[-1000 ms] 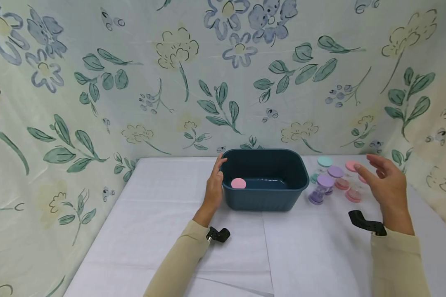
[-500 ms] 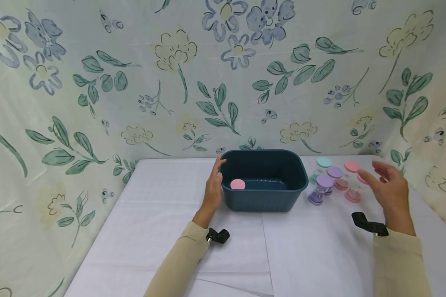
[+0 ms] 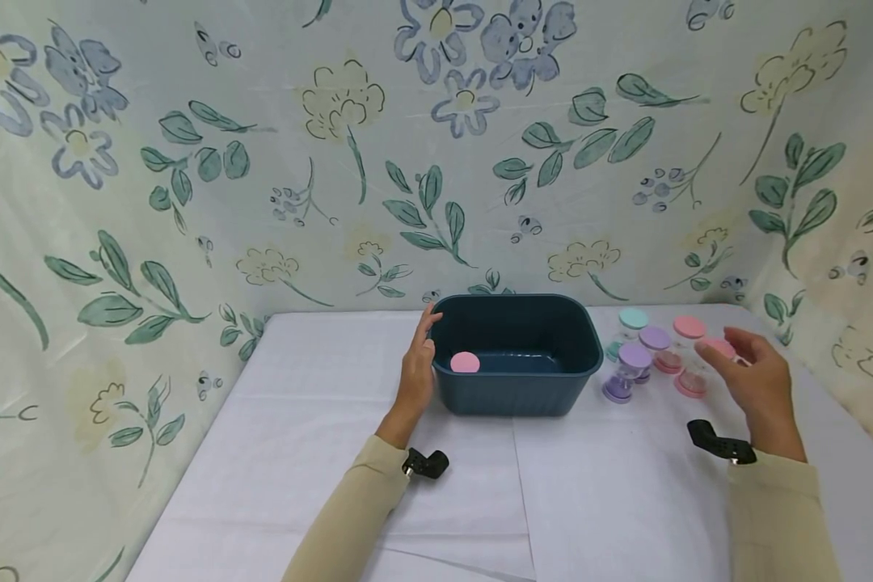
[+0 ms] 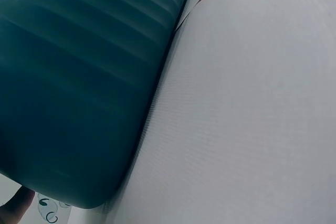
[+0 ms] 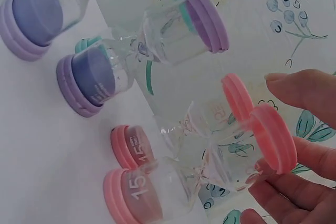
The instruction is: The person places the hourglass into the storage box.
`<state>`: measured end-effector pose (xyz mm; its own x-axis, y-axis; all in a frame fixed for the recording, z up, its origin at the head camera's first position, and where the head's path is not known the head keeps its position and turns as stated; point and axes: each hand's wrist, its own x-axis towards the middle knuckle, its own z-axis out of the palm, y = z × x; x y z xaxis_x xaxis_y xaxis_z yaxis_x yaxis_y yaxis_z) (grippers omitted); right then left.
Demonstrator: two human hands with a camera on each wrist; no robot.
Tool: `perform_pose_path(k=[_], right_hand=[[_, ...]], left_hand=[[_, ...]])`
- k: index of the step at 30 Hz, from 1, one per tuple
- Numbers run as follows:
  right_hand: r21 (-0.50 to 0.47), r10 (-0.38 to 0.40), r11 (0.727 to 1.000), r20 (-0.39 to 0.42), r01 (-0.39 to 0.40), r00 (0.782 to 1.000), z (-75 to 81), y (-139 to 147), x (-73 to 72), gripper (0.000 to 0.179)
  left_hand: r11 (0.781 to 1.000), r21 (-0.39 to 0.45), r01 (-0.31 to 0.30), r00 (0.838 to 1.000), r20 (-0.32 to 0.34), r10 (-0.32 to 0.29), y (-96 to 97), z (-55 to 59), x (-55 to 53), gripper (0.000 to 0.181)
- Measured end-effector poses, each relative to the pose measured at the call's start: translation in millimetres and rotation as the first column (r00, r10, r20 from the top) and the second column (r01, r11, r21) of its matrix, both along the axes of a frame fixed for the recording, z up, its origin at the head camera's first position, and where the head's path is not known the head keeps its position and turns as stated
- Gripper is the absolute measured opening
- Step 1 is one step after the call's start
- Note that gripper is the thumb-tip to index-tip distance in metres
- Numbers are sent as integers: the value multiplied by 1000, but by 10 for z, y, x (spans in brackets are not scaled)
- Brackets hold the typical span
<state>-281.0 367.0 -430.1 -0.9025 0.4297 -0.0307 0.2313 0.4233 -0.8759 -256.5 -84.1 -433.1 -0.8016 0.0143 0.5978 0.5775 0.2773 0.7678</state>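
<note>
My left hand (image 3: pixel 416 368) rests with extended fingers against the left end of a dark blue-green plastic bin (image 3: pixel 520 396). In the left wrist view, the bin's ribbed wall (image 4: pixel 79 93) fills the left side, with one fingertip (image 4: pixel 18 205) at its corner. At the right, my right hand (image 3: pixel 760 388) surrounds the top of a pink-capped sand timer (image 5: pixel 275 140) marked 15. Fingers (image 5: pixel 283 190) lie right at its upper cap, while the thumb (image 5: pixel 299 90) stands apart from it. Another pink sand timer (image 3: pixel 689 326) stands just behind.
Two purple-capped sand timers (image 3: pixel 634 356) and a teal-capped one (image 3: pixel 632 318) stand between the bin and the pink pair. Inside the bin shows a round pink end (image 3: pixel 466 362), the rest hidden by the front wall. Floral cloth (image 3: pixel 349 162) hangs behind the white-covered table (image 3: pixel 320 436).
My right hand has lowered toward the front pink sand timer, its fingers now around the upper cap. The left hand stays at the bin.
</note>
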Motion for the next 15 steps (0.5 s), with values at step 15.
perform_pose_path(k=[15], right_hand=[[4, 23, 1000, 59, -23, 998, -96, 42, 19, 93]], left_hand=[[1000, -6, -2, 1000, -4, 2, -6, -38, -23, 48]])
